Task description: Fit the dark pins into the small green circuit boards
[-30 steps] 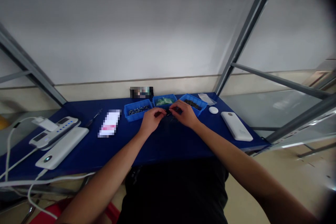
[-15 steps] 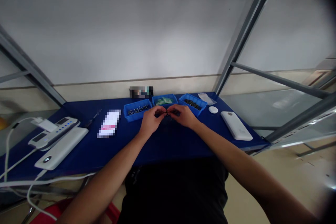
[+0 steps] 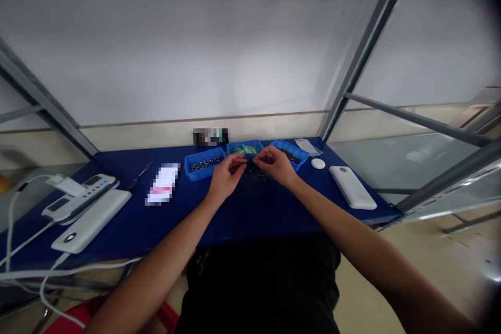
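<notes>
Blue table [image 3: 230,214] against a pale wall [image 3: 203,42], grey metal posts [image 3: 364,47] either side, three blue bins lined up near the back.
Left hand [image 3: 227,175] and right hand [image 3: 274,165] face each other in front of the middle bin [image 3: 261,143], slightly apart, each with thumb and fingertips in a narrow pinch; can't tell what, if anything, is in either one, way too tiny. Some thin dark pieces [image 3: 261,176] sit on the tabletop just beside the right hand.
</notes>
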Tool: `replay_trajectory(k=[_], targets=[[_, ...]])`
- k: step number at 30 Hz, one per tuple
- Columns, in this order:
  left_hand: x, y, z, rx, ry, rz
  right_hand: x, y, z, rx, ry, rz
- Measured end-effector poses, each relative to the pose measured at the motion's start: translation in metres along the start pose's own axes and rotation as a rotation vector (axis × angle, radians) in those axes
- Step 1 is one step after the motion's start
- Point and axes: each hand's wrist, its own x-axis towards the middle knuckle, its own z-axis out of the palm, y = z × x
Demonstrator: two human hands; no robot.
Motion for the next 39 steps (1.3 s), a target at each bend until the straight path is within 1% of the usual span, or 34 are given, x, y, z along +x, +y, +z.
replay_trajectory(k=[3,6,15,19,22,24,27,30,32,33,34,35,39], targets=[[0.0,0.0,-0.001,0.063,-0.015,-0.009,0.003,-0.001,-0.002,0.04,0.034,0.015],[-0.001,0.001,-0.001,0.115,-0.017,-0.019,0.004,0.0,-0.003,0.034,0.049,0.03],[-0.002,0.001,0.0,0.154,-0.042,-0.009,0.003,-0.003,-0.004,0.112,0.053,0.064],[-0.002,0.003,0.0,0.146,-0.054,-0.019,0.003,-0.007,-0.007,0.063,0.065,0.022],[-0.003,0.002,0.0,0.139,-0.052,-0.027,0.005,-0.012,-0.02,-0.131,0.155,-0.067],[-0.003,0.001,0.0,0.129,-0.05,-0.026,0.007,-0.014,-0.036,-0.359,0.259,-0.106],[-0.003,0.0,0.0,0.11,-0.052,-0.031,0.009,-0.012,-0.064,-0.658,0.371,-0.138],[-0.003,0.0,-0.001,0.106,-0.055,-0.038,0.011,-0.008,-0.083,-0.853,0.359,-0.177],[-0.003,0.0,0.0,0.113,-0.056,-0.041,0.011,-0.008,-0.085,-0.903,0.365,-0.201],[-0.003,0.0,0.0,0.119,-0.056,-0.042,0.01,-0.008,-0.083,-0.898,0.349,-0.209],[-0.003,-0.001,0.0,0.125,-0.056,-0.044,0.009,-0.009,-0.08,-0.876,0.305,-0.214],[-0.003,-0.001,0.0,0.13,-0.056,-0.045,0.007,-0.01,-0.075,-0.844,0.235,-0.215],[-0.003,0.0,0.0,0.139,-0.056,-0.039,0.002,-0.011,-0.054,-0.769,-0.163,-0.222]])
